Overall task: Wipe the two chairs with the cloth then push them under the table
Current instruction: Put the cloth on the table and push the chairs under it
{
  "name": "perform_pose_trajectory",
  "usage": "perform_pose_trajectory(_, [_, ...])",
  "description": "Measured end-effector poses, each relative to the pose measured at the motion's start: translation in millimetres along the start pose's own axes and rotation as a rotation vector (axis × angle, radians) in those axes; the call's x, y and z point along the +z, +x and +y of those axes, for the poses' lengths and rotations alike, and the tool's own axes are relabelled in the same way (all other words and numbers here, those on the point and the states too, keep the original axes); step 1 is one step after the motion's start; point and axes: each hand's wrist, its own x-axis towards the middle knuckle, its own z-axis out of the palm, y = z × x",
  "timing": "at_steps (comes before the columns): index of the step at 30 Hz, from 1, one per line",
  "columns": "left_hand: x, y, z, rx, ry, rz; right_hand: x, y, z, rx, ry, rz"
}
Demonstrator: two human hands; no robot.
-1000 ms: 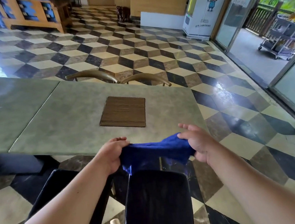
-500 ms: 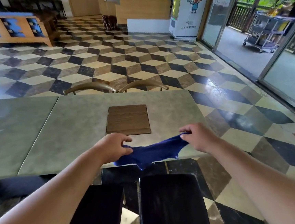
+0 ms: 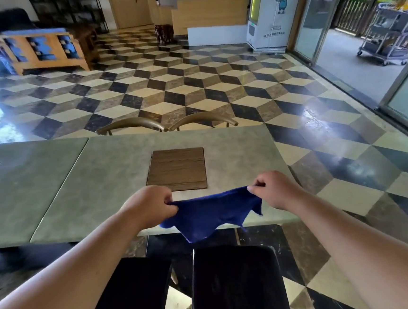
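Observation:
A dark blue cloth point(image 3: 214, 213) hangs stretched between my two hands above the near edge of the grey-green table point(image 3: 107, 187). My left hand point(image 3: 150, 205) pinches its left corner and my right hand point(image 3: 273, 189) pinches its right corner. Below the cloth, two chairs with black seats stand side by side in front of the table: the right chair point(image 3: 236, 284) directly under the cloth, the left chair point(image 3: 134, 296) partly hidden by my left forearm. Their backs are out of view.
A brown wooden inset point(image 3: 177, 169) lies in the tabletop. Two curved wooden chair backs point(image 3: 131, 123) point(image 3: 203, 118) show past the table's far edge. Checkered floor spreads beyond, with a wooden bench point(image 3: 41, 50), a counter point(image 3: 212, 13) and glass doors point(image 3: 314, 14) at the right.
Both hands have lifted the cloth off the right chair's seat and spread it out taut over the table edge. My view has tilted upward.

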Motion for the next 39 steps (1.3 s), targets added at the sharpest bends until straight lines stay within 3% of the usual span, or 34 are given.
perform_pose_trajectory(3, [-3.2,0.3,33.0,-0.127,-0.16,-0.015,2.1,7.9,3.4,0.059,0.328,-0.042])
perform_pose_trajectory(6, [3.5,7.4,73.9,-0.234,-0.493,-0.059,14.6,12.9,-5.8,0.117,0.642,-0.133])
perform_pose_trajectory(9, [11.0,10.0,108.8,-0.322,-0.791,-0.153,28.4,14.7,-17.8,0.101,0.763,-0.244])
perform_pose_trajectory(11, [16.3,10.8,121.5,-0.332,-0.854,-0.204,36.9,16.2,-23.6,0.047,0.797,-0.315])
perform_pose_trajectory(15, [22.0,9.2,121.6,-0.253,-0.84,-0.302,43.9,19.4,-23.7,-0.029,0.666,-0.324])
perform_pose_trajectory(18, [25.4,5.8,107.1,-0.214,-0.839,-0.281,44.9,24.2,-22.3,-0.033,0.679,-0.344])
perform_pose_trajectory(23, [31.7,12.1,62.8,-0.204,-0.436,-0.031,55.7,35.7,-42.6,-0.094,0.536,-0.29])
perform_pose_trajectory(25, [35.9,20.7,39.8,-0.167,-0.276,-0.087,60.0,39.8,-51.9,-0.113,0.506,-0.308])
perform_pose_trajectory(28, [43.3,38.6,17.5,-0.03,-0.218,-0.199,70.1,47.3,-63.7,-0.122,0.496,-0.32])
perform_pose_trajectory(30, [47.7,51.8,2.1,0.023,-0.159,-0.172,79.6,54.2,-66.2,-0.11,0.439,-0.274])
perform_pose_trajectory(34, [54.7,73.5,-37.8,-0.051,-0.179,-0.088,109.1,76.6,-62.1,-0.022,0.158,-0.185])
perform_pose_trajectory(39, [73.4,101.0,-81.7,-0.113,-0.206,-0.147,163.6,111.0,-69.5,0.073,0.07,-0.253])
